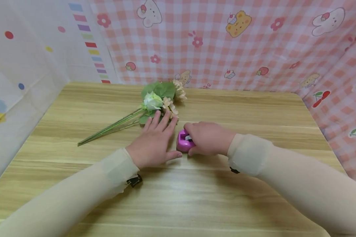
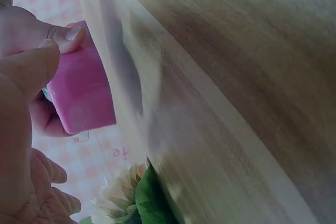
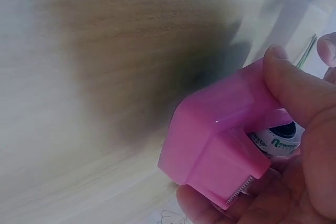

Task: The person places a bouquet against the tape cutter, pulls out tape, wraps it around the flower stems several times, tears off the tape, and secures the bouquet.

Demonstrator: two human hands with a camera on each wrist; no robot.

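Note:
My right hand (image 1: 209,138) grips a pink tape dispenser (image 1: 183,145) by its sides, thumb on one side and fingers on the other. In the right wrist view the dispenser's serrated cutter (image 3: 240,190) and a roll of tape (image 3: 278,142) with printed lettering show. Just left of the dispenser, my left hand (image 1: 154,144) is spread palm down with straight fingers and holds nothing. Its thumb tip lies close to the dispenser. Beyond its fingertips are artificial flowers: a pale green-white rose (image 1: 152,101) and cream blooms (image 1: 179,90). Whether the fingertips touch them, I cannot tell.
The flowers' green stems (image 1: 112,126) point left and toward me across the wooden table (image 1: 178,204). A pink checked cloth (image 1: 213,59) hangs behind the table's far edge, and a white patterned cloth (image 1: 32,62) hangs at the left.

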